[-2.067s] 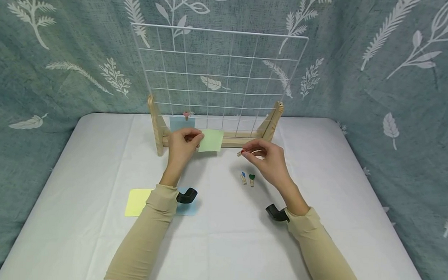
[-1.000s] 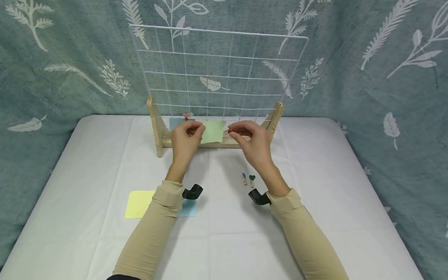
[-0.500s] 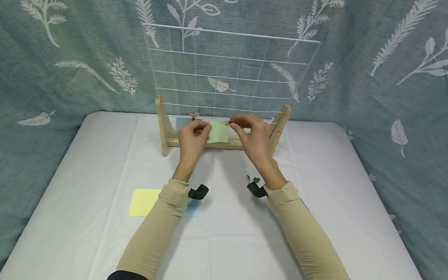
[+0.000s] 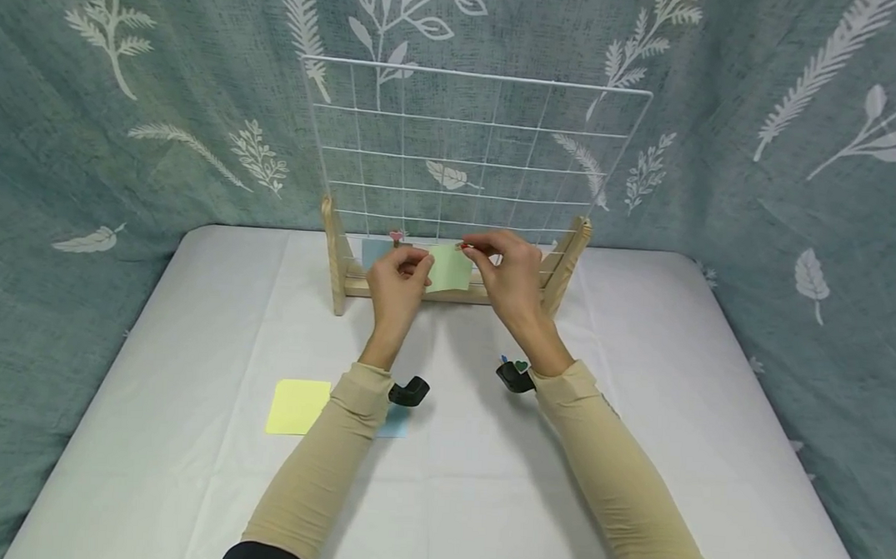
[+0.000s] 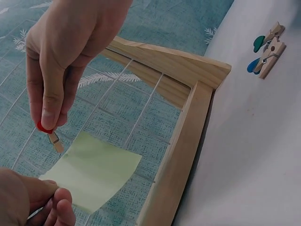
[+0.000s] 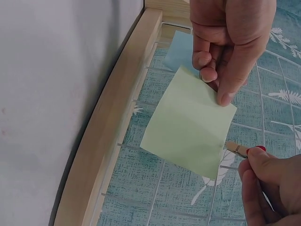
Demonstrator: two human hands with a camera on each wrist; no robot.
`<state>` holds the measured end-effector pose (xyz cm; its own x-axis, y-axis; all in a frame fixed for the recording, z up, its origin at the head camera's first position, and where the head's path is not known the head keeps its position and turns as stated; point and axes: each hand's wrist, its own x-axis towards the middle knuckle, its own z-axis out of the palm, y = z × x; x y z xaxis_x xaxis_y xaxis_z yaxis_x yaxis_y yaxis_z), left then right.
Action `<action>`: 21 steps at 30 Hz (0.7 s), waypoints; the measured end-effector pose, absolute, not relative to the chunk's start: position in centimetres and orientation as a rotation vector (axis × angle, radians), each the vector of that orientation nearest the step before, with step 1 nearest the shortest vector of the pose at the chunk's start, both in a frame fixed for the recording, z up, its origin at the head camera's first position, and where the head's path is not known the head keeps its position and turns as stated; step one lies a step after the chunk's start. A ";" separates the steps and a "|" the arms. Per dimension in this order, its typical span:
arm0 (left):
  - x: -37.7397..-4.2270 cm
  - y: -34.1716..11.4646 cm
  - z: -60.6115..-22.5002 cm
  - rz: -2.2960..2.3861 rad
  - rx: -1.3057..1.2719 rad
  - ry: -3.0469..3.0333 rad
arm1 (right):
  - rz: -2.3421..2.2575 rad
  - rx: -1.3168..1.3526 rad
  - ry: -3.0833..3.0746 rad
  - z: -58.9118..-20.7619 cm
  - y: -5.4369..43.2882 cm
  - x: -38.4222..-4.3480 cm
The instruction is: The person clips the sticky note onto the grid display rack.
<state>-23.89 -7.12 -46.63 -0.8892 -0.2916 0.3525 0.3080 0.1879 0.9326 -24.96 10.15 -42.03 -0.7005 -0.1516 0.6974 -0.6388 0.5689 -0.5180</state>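
Note:
My left hand (image 4: 400,279) pinches a light green paper note (image 4: 449,268) by its left edge, in front of the lower part of a white wire grid (image 4: 464,162). In my right hand (image 4: 505,269) is a small wooden clothespin (image 6: 237,149) with a red top, gripped between thumb and fingers. The clothespin's tip is right at the note's edge in the right wrist view. Left of the green note, a blue note (image 4: 375,251) hangs on the grid under a clothespin with a pinkish-red top (image 4: 396,236), partly hidden by my left hand.
Wooden feet and a crossbar (image 5: 181,155) carry the grid. Two more clothespins, one with a green top (image 5: 259,44) and one with a blue top (image 5: 253,66), lie on the white table. A yellow note (image 4: 297,407) and a blue sheet (image 4: 392,423) lie near my left forearm.
Both hands have moved up to the grid's lower rows, bringing the green note and the red-topped clothespin there. The clothespin has come close to the note. The head view has shifted slightly.

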 end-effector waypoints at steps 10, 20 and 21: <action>-23.9 -7.0 -46.9 -1.756 -0.020 -1.982 | 1.005 0.633 -2.226 -41.9 9.2 -25.4; -24.1 -7.1 -47.2 -1.766 -0.050 -1.949 | 0.908 0.654 -2.312 -41.4 8.5 -25.7; -24.2 -7.1 -47.2 -1.770 -0.052 -1.945 | 0.898 0.653 -2.320 -41.3 8.4 -25.8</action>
